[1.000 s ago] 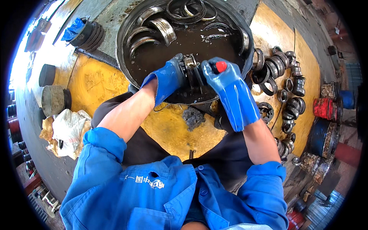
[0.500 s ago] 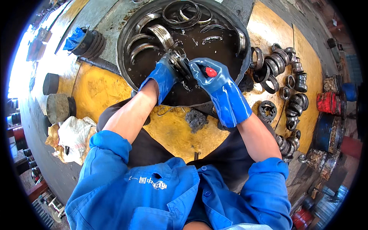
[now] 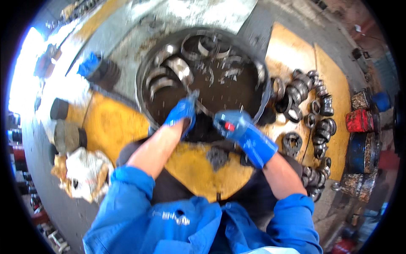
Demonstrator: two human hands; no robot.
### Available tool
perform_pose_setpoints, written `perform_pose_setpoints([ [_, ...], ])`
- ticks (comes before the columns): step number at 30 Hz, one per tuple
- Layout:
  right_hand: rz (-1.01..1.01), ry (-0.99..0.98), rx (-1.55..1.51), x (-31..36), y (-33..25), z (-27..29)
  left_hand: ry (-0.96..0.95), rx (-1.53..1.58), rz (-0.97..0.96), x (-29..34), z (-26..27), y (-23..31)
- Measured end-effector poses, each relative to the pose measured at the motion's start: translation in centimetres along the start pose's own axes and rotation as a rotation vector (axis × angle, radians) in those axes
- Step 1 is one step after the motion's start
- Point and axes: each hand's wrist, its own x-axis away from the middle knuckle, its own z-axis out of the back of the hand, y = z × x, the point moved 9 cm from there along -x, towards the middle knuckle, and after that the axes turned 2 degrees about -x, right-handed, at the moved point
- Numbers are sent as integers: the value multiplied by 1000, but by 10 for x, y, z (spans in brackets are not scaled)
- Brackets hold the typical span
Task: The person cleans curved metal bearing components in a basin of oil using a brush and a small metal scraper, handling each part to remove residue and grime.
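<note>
Both gloved hands over the near rim of a round black tub of dark oily liquid on the floor. Left hand in a blue glove, fingers curled shut around the grip of a thin metal tool slanting across toward the right hand; right fingers folded over something small with a red spot showing, exact object blurred beyond telling. Tool at the tub's near edge, between the two hands, just above the liquid.

Against half a second ago: hands drawn slightly apart, left one sunk lower toward the rim, the dark part then pinched between them no longer distinct. Whole view shifted and blurred with head motion, tub now higher and more central. Steel bearing rings lying in the tub much as before, along the far and left wall. Loose bearings spread on the yellow floor patch to the right, unchanged. Crumpled rag at lower left, unmoved. Red and blue cans at the right edge, in place.
</note>
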Motion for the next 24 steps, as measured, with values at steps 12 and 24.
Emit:
perform_pose_setpoints([
  [12, -88, -284, 56, 10, 29, -28, -72, -112, 349, 34, -1, 11],
  [24, -458, -90, -98, -6, 117, -24, -334, 412, 293, 50, 2, -16],
])
